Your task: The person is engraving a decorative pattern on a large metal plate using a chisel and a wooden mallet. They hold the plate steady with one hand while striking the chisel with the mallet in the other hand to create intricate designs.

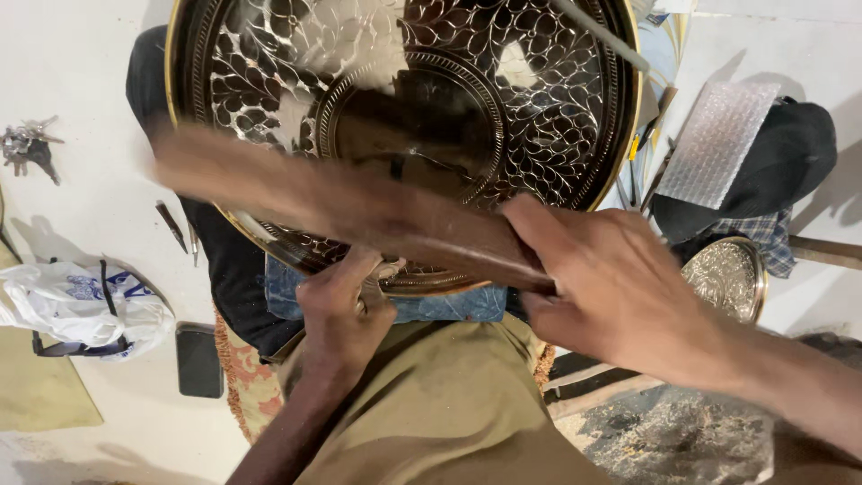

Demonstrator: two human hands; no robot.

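Note:
A large round engraved metal tray [539,117] with a leaf pattern and a brass rim stands tilted against my lap. My right hand [611,287] grips a long brown wooden stick [359,202], blurred by motion, that crosses the tray's lower part. My left hand [346,310] is closed on a small metal tool at the tray's lower rim, the tool mostly hidden by the fingers. A blue cloth [449,307] lies under the rim on my khaki-clad leg.
A smaller engraved brass plate [729,277] lies at right beside a dark cap [781,153] and a bubble-wrap sheet [718,144]. At left are keys [27,144], small chisels [171,224], a white plastic bag [81,305] and a black phone [199,359].

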